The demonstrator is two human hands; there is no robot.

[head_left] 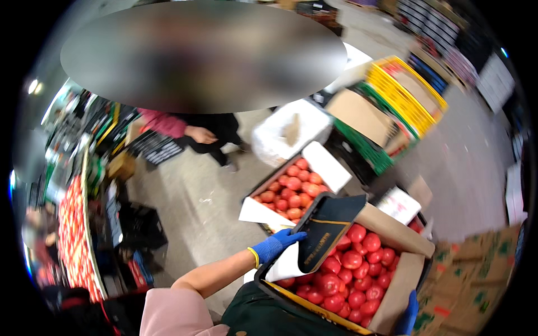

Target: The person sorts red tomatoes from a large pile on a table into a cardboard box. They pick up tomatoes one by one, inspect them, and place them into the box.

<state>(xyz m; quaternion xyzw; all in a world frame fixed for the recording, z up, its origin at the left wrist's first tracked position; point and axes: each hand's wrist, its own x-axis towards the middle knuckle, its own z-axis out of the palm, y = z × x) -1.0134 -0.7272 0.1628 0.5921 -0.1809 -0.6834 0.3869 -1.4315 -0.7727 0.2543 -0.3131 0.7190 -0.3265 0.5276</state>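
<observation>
In the head view, a black crate with a yellow printed side (309, 299) is close before my body, filled with red tomatoes (351, 260). It has a brown cardboard liner (399, 287) and a dark flap with gold lettering (332, 229). My left hand (277, 247), in a blue glove with a yellow cuff, grips the crate's left rim beside that flap. At the near right side, my right hand (408, 313), also blue-gloved, holds the crate's outside; its fingers are partly hidden. Beyond the crate is another box of tomatoes (294, 185) with white liner flaps.
A person in a dark red sleeve (162, 122) stands ahead. A white-lined box (290, 130), a green crate (370, 151) and a yellow crate (403, 90) stand beyond. On the left is a long bin of tomatoes (73, 235); on the right, printed cardboard (466, 277).
</observation>
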